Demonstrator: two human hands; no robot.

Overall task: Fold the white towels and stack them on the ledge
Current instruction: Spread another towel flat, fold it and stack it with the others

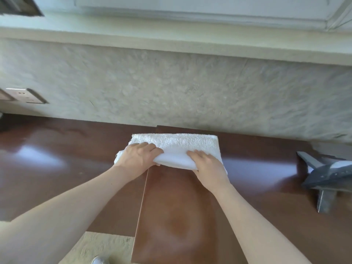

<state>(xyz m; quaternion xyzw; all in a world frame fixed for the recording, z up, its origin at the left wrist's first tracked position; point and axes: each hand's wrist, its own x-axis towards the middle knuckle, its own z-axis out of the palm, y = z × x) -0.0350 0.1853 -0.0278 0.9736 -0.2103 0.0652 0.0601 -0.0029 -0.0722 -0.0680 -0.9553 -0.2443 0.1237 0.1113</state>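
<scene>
A folded white towel (179, 144) lies on the brown wooden desk (57, 149), close to the textured wall. My left hand (138, 155) grips the towel's near left part, fingers over the top and thumb under the fold. On the near right part, my right hand (205, 164) holds the fold the same way. The fold's near edge is lifted slightly off the wood. A pale ledge (171, 42) runs along the top of the wall, with no towel visible on it.
A dark grey desk phone (327, 174) sits at the right edge of the desk. A wall socket plate (24, 96) is at the far left. A raised wooden panel (177, 216) extends toward me. Carpet and a shoe (99, 260) show below.
</scene>
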